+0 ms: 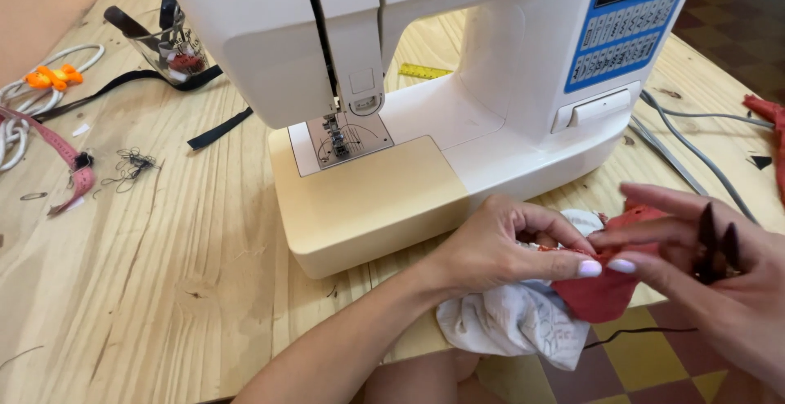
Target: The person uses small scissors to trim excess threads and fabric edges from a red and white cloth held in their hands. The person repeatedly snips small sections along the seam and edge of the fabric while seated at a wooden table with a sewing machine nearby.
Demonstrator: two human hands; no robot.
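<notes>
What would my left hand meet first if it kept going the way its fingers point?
The left hand points right, so it would meet the right hand fingertips almost at once; both pinch the red fabric piece.

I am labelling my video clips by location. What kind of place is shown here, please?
Probably a home or small sewing workshop: a white sewing machine on a wooden table, a pink measuring tape, and both hands working red fabric.

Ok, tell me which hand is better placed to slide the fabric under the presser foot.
Probably the left hand: it pinches the red-and-white fabric right beside the sewing machine bed. The right hand sits farther out and also holds a dark tool.
</notes>
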